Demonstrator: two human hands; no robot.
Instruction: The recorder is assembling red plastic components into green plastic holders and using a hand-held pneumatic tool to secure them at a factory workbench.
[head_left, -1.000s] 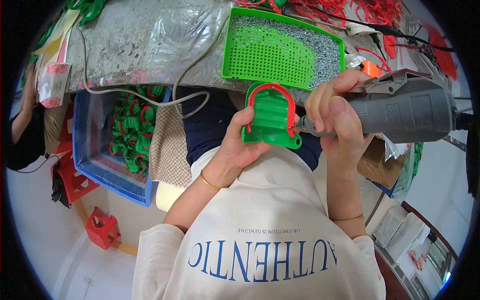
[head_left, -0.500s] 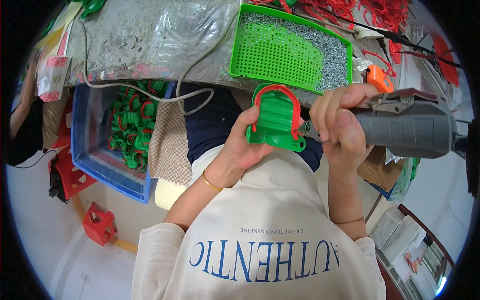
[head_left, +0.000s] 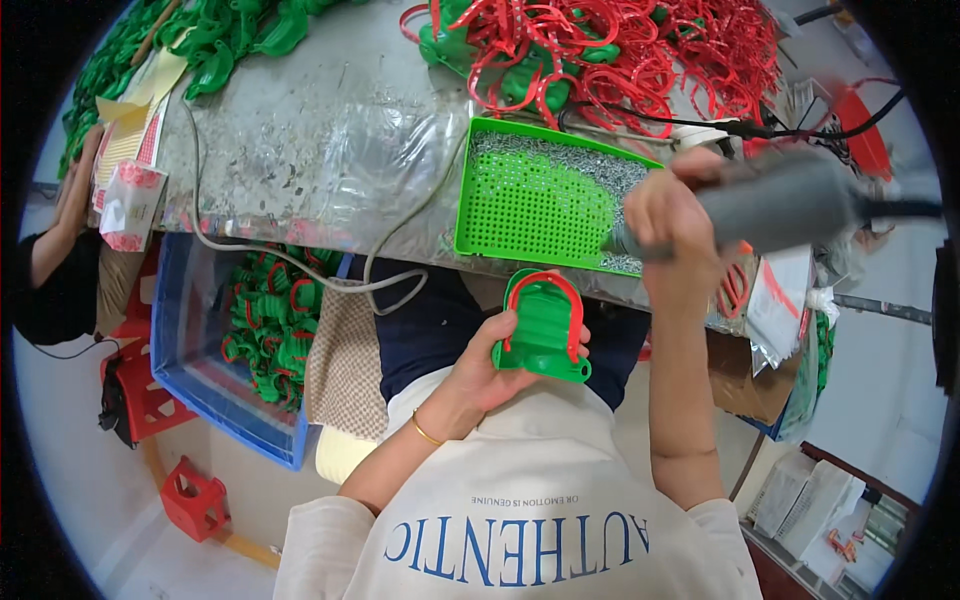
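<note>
My left hand [head_left: 485,375] is closed around a green moulded plastic part [head_left: 543,318], held just above my lap. A red arched plastic strap [head_left: 577,322] runs around its inside. In my right hand [head_left: 675,215] is a grey electric screwdriver [head_left: 785,205], smeared by motion. Its tip end points left over a green perforated tray [head_left: 462,195] at the bench's front edge. Small silvery screws [head_left: 575,158] lie in that tray, mostly along its far and right sides. Whether a screw sits on the screwdriver's tip cannot be made out.
Tangled red straps [head_left: 640,60] pile up at the back right. Green parts [head_left: 245,40] heap at the far left. A blue crate [head_left: 215,420] below the bench holds several red-and-green pieces. A grey cable [head_left: 205,225] loops over the edge. Another person's arm [head_left: 65,235] shows far left.
My right hand has lifted the screwdriver away from the green part, out over the screw tray. The left hand still holds the part. The view has tilted toward the bench.
</note>
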